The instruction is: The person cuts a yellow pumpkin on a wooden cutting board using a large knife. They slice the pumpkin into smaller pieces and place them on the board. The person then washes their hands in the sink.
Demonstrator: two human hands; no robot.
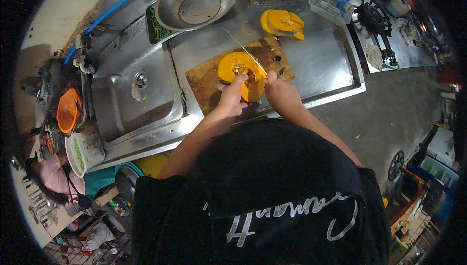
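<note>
A cut piece of pumpkin (228, 64) with orange flesh and seeds in its hollow lies on a wooden cutting board (208, 97). My left hand (232, 95) grips the pumpkin from the near side, its thumb at the hollow. In my right hand (282, 91) is a knife (245, 50), seen nearly edge-on as a thin bright line that slants up and left across the pumpkin's right side; its handle is hidden in the fist. More cut pumpkin (282, 22) rests on the steel counter beyond the board.
Left of the board is a steel sink (146, 93). A large metal bowl (197, 2) overlaps a tray of green vegetables (158, 28). A clear plastic container (330, 6) and a gas burner (374, 20) stand at the right. A person in pink (54, 175) is at the far left.
</note>
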